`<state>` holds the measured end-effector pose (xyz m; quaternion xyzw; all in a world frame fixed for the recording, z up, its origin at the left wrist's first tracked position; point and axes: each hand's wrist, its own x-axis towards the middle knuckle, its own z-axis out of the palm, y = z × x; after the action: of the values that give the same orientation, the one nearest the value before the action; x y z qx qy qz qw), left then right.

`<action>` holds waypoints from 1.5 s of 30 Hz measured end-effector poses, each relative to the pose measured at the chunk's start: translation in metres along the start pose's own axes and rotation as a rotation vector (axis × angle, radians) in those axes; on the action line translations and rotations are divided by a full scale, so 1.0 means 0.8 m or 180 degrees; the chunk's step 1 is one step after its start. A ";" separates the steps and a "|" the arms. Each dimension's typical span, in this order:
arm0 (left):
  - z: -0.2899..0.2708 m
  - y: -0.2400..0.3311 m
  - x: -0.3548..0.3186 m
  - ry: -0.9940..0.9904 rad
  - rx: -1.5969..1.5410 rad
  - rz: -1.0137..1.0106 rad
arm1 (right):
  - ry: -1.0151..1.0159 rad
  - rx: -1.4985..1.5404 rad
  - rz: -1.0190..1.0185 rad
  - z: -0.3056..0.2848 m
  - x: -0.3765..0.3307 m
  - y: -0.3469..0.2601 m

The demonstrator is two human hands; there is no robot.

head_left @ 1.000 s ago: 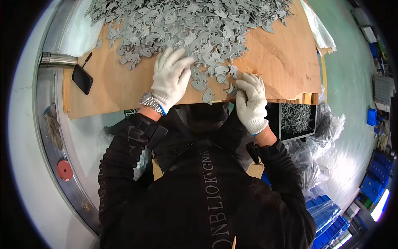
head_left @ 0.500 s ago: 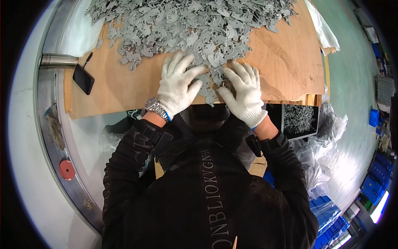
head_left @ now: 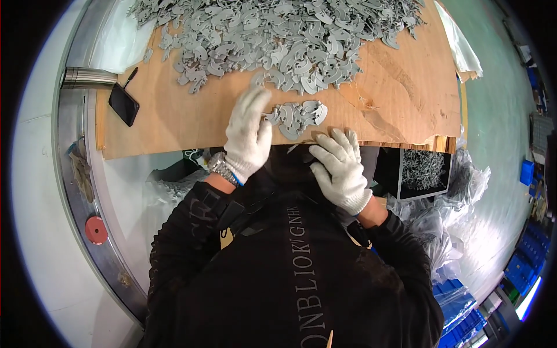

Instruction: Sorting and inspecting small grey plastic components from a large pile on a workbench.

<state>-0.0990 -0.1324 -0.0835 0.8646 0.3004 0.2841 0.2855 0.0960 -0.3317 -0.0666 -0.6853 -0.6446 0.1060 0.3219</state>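
Both of my hands wear white knit gloves. My left hand (head_left: 248, 130) lies flat on the brown board (head_left: 174, 116), fingers together, its side against a small cluster of grey flat metal parts (head_left: 299, 115) near the board's front edge. At that edge, just below the cluster, my right hand (head_left: 339, 165) rests with spread fingers and holds nothing that I can see. A large heap of the same grey parts (head_left: 278, 40) covers the far half of the board. A wristwatch (head_left: 221, 166) sits on my left wrist.
A black phone (head_left: 123, 104) lies at the board's left end beside a metal tube (head_left: 87, 77). A dark bin of grey parts (head_left: 423, 171) stands under the board's right side, with clear plastic bags (head_left: 447, 226) around it. Blue crates (head_left: 464, 319) sit at lower right.
Both hands have drawn back from the big heap toward the front edge, dragging a small cluster of parts with them. The right hand dropped to the board's edge.
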 end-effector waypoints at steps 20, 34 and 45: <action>0.035 0.011 0.056 -0.0365 0.0914 0.0447 | 0.0712 -0.0430 0.0230 -0.010 0.100 0.092; 0.037 0.039 0.059 -0.0593 0.1063 0.0678 | 0.0537 -0.0703 0.0086 -0.008 0.084 0.043; 0.018 0.004 0.024 -0.0156 0.0844 0.0376 | 0.0542 -0.0401 0.0250 0.005 0.038 0.053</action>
<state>-0.0756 -0.1258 -0.0850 0.9176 0.2769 0.2371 0.1588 0.1332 -0.2998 -0.0858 -0.7354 -0.5929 0.0193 0.3274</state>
